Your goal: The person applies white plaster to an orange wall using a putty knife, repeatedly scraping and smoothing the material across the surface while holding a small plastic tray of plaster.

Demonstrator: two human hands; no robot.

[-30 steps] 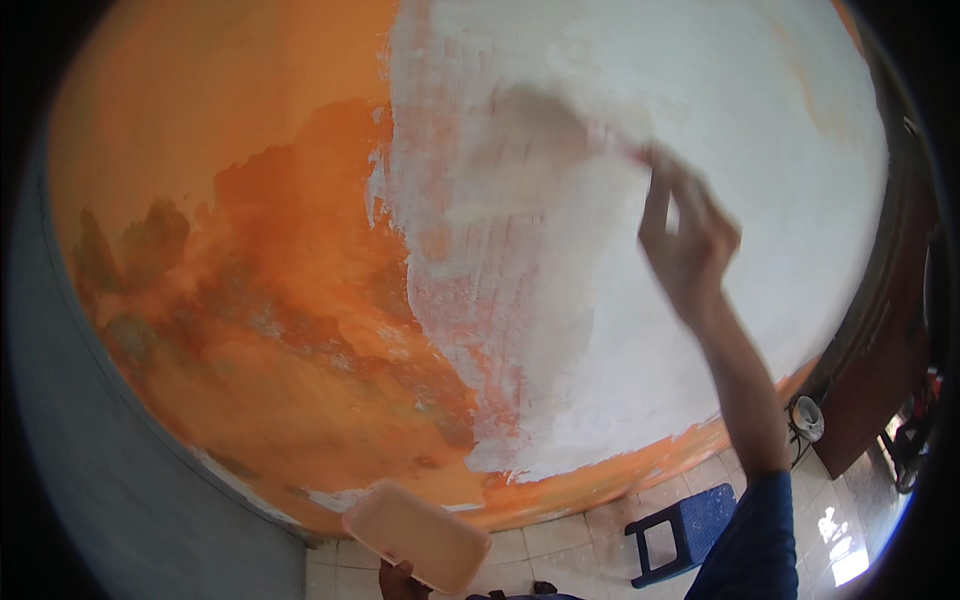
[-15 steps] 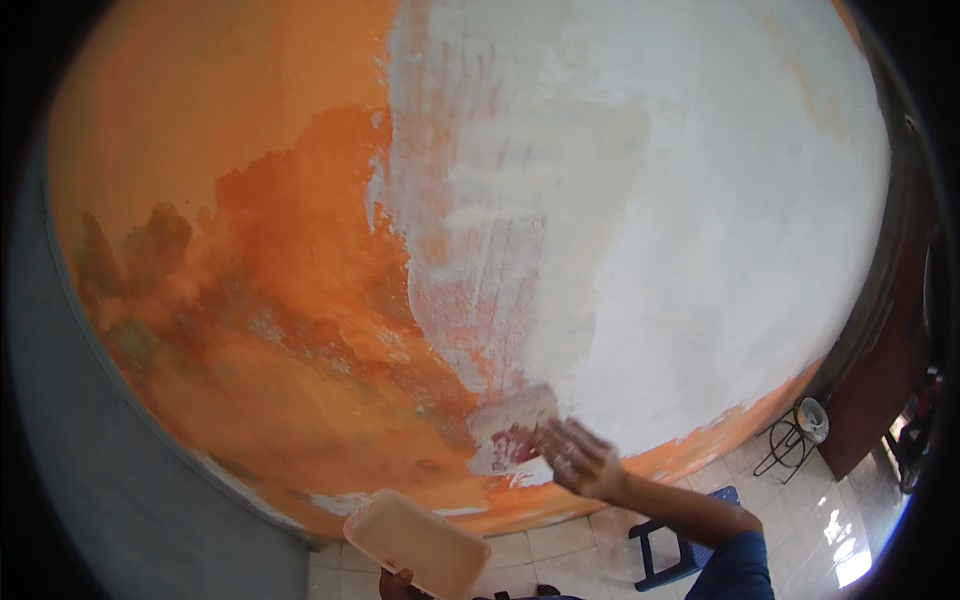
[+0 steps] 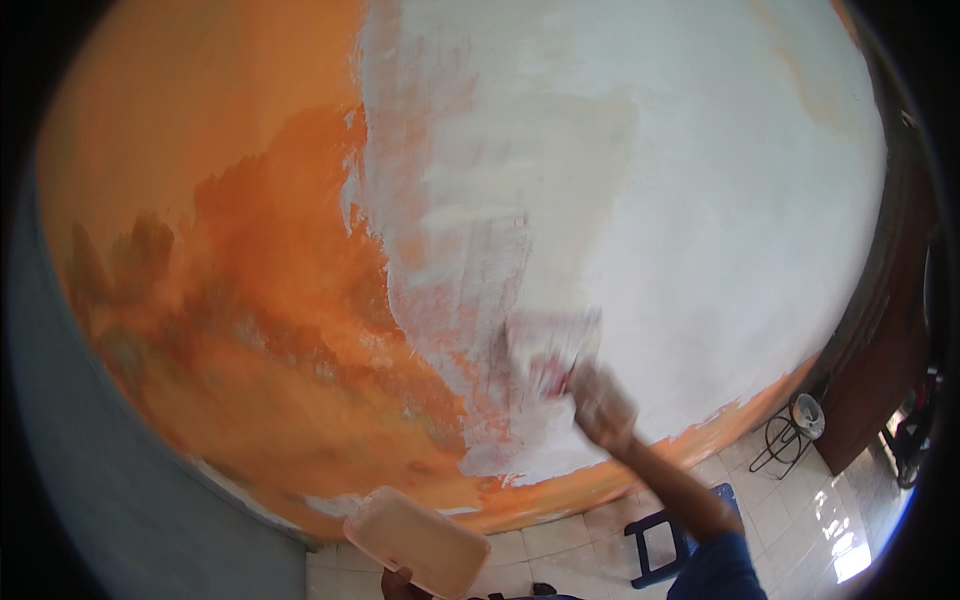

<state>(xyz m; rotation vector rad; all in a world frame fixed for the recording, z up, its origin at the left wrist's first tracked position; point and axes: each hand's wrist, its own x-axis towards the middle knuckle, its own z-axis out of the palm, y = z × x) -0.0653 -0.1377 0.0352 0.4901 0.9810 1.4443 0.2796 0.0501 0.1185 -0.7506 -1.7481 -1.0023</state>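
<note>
Now higher on the wall [image 3: 700, 250] than before, spatula [image 3: 553, 340] grasped in right grip [image 3: 603, 408], tray [image 3: 418, 543] held in left grip [image 3: 399, 584]

Left grip [image 3: 398, 584] holds a tray [image 3: 418, 545], right grip [image 3: 603, 408] a spreader [image 3: 550, 340].

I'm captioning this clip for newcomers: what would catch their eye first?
A ragged border splits the wall: blotchy orange paint on the left, a whitish coat on the right. Just below and right of centre, the right hand, blurred, holds a broad, flat, whitish tool at the wall. At the lower edge, left of centre, the left hand holds a peach-coloured rectangular tray.
</note>
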